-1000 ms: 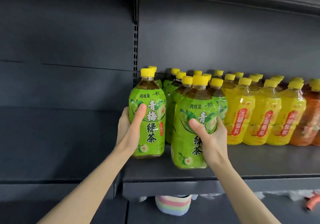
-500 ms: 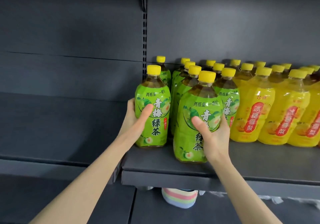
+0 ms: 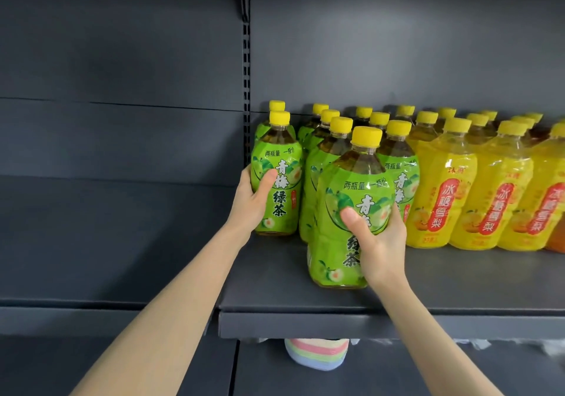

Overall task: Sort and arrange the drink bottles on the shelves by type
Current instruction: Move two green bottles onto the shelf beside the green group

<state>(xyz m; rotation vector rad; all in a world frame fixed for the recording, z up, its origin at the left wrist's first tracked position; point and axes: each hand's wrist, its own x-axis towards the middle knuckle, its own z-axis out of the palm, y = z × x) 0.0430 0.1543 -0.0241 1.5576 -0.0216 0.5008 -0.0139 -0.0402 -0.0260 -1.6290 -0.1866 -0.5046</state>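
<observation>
Now, L hand (image 3: 250, 204) grips left bottle (image 3: 279, 190), R hand (image 3: 380, 244) front bottle (image 3: 334, 242)

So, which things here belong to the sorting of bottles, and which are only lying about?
Job: left hand, gripping the left green tea bottle; right hand, gripping the front green tea bottle; other green tea bottles; yellow drink bottles; shelf.
Lying about: striped bundle below the shelf.

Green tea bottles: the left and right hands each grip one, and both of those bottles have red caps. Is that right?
Not quite. The head view shows their caps are yellow, not red. The rest holds: the left hand grips the left bottle and the right hand grips the right bottle.
</observation>
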